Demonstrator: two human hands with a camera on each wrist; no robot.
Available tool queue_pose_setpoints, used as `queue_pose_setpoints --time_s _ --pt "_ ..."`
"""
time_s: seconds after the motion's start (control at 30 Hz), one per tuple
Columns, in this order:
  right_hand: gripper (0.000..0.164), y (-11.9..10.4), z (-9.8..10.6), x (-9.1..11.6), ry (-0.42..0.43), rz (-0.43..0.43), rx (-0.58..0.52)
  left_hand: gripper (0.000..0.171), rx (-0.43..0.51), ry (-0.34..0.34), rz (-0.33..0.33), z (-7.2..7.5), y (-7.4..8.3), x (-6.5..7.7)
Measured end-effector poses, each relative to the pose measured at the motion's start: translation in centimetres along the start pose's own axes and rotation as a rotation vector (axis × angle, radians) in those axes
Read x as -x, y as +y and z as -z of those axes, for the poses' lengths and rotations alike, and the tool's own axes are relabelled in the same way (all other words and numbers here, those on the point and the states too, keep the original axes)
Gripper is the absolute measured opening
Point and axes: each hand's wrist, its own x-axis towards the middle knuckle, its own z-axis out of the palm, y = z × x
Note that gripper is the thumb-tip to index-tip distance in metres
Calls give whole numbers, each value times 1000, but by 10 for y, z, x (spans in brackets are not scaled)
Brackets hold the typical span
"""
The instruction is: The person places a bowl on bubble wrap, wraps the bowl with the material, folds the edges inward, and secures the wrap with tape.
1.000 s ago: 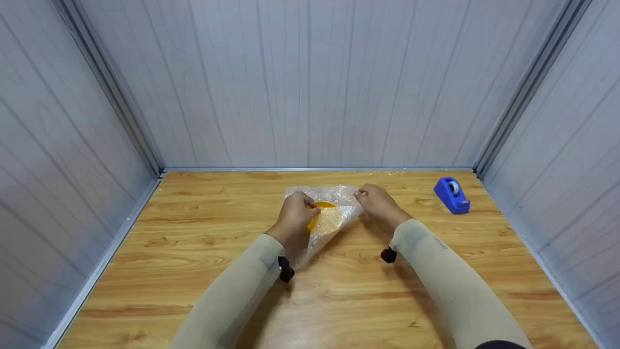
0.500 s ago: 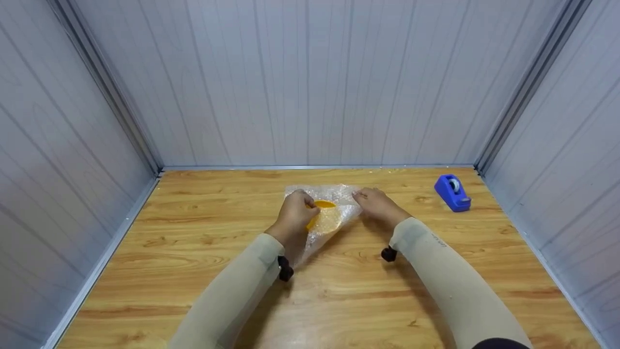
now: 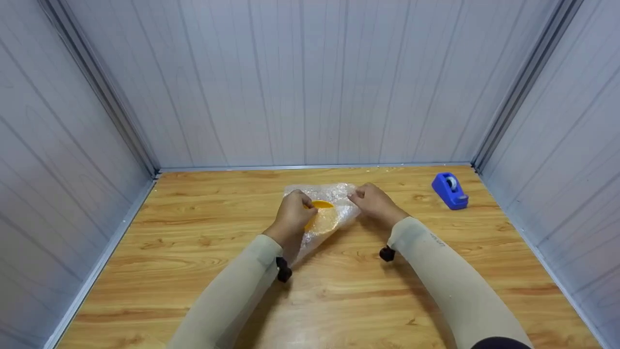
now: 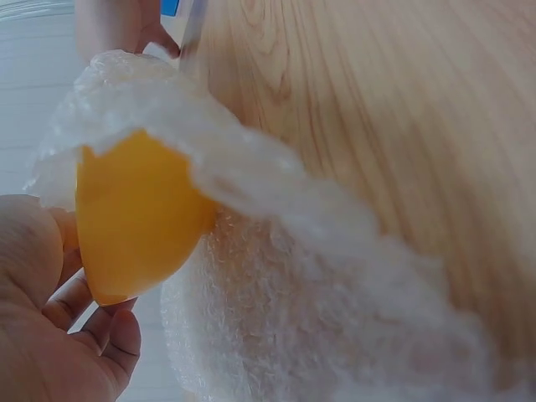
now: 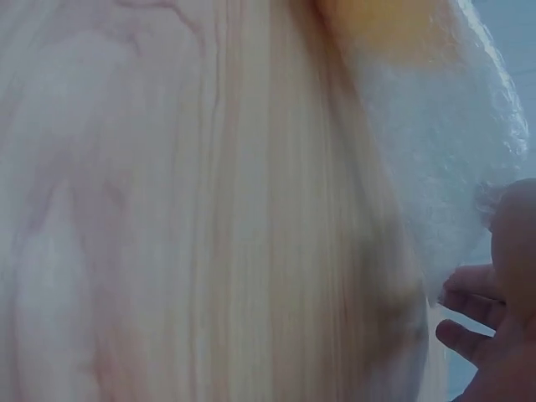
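Clamps the left grip (image 3: 291, 213), the nearer one, on the rim of the yellow bowl (image 4: 138, 224), just right of it, partly under bubble wrap (image 3: 339, 192); pinches the bubble wrap's slanting edge in the right grip (image 3: 374, 200). Bears lettering (image 3: 437, 239) too small to read on the right sleeve (image 3: 457, 278); has a blue tape dispenser (image 3: 448, 193) well right of both grips

Even, cool light fills the head view, with soft shadows below the sleeves (image 3: 227, 291) and pale glare on the table (image 3: 193, 252) near the bottom edge. The left wrist view looks hazy, the bubble wrap (image 4: 293, 268) blurred along its near edge. The right wrist view is dimmer, the yellow container (image 5: 394, 29) out of focus.
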Motion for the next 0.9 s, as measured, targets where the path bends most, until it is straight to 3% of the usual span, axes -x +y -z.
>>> queue_pose_setpoints --time_s 0.17,0.43,0.6,0.73,0.9 --pt "53 -7 1 -1 38 -69 -124 8 -2 3 -1 0 0 1" --pt "67 -25 1 2 195 11 -128 9 6 -1 5 -1 0 0" --pt "78 -39 -2 4 225 16 -165 10 26 1 18 -2 -1 0" --pt "73 -47 -5 6 254 50 -189 9 29 11 26 -3 0 0" --pt "49 -56 -9 14 294 163 -185 7 11 9 17 -3 -1 0"
